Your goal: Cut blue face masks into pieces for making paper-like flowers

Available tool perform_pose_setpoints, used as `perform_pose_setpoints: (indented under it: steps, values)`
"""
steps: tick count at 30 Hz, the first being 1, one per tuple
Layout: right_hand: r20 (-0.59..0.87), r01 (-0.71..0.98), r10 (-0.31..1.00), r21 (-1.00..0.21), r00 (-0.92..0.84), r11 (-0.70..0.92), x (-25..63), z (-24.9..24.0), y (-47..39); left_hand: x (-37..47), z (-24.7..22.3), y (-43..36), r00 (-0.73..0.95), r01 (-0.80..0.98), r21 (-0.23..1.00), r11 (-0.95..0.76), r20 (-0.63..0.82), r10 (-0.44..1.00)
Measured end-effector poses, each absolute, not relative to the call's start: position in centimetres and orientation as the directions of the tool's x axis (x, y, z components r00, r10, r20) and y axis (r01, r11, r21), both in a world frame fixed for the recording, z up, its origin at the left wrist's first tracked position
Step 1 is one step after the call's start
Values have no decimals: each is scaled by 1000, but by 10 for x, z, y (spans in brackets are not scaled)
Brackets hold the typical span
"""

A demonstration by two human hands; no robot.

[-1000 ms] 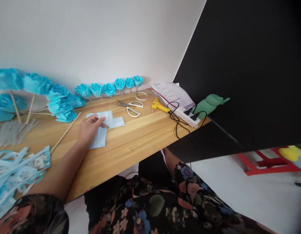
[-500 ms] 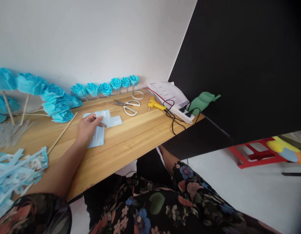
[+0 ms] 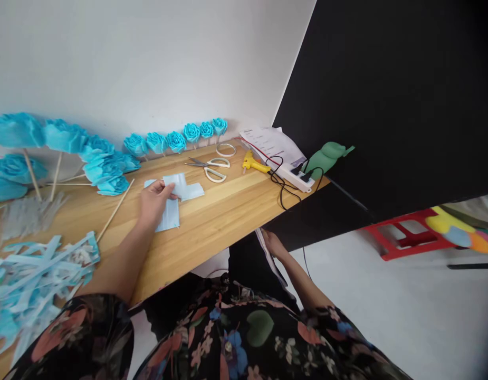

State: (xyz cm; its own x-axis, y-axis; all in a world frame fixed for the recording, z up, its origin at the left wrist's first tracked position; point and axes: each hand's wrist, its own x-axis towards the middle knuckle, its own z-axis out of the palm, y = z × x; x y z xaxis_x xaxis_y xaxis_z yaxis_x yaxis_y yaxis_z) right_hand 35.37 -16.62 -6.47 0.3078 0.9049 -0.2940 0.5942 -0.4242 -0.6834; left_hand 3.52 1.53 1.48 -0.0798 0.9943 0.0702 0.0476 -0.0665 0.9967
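Observation:
Light blue fabric pieces point(image 3: 170, 214) lie on the wooden table point(image 3: 212, 221). My left hand point(image 3: 156, 198) rests over them, thumb and fingers pinching a small folded piece point(image 3: 179, 184); another strip sticks out to its right. Below the table's front edge is my right hand point(image 3: 272, 243), beside a pale edge of something by the dark cloth; its fingers are partly hidden, so its grip is unclear. Scissors point(image 3: 210, 166) with white handles lie open beyond the fabric, near a ring-shaped roll point(image 3: 226, 150).
Blue flowers on sticks point(image 3: 105, 163) line the wall. Cut blue strips point(image 3: 41, 279) pile at the left. A yellow glue gun point(image 3: 255, 162), power strip point(image 3: 295, 177), cables, papers point(image 3: 273, 145) and green object point(image 3: 326, 158) are at the right. A red stool point(image 3: 410, 232) stands on the floor.
The view has shifted, so table items appear farther right. My right hand and forearm now show more fully below the table edge. My left hand still pinches the fabric.

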Motion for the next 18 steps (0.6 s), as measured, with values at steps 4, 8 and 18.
perform_pose_setpoints:
  steps: [4, 8, 18]
  values:
    - [-233, 782, 968, -584, 93, -216, 370, -18, -193, 37, 21, 12, -93, 96, 995, -32, 41, 995]
    - [51, 766, 991, -631, -121, 126, 364, 32, -181, 37, 23, 9, -106, 163, 987, 0, 17, 994]
    - [237, 890, 935, -314, -263, 330, 303, 36, 12, 30, 17, 10, -62, 253, 966, -55, 72, 995]
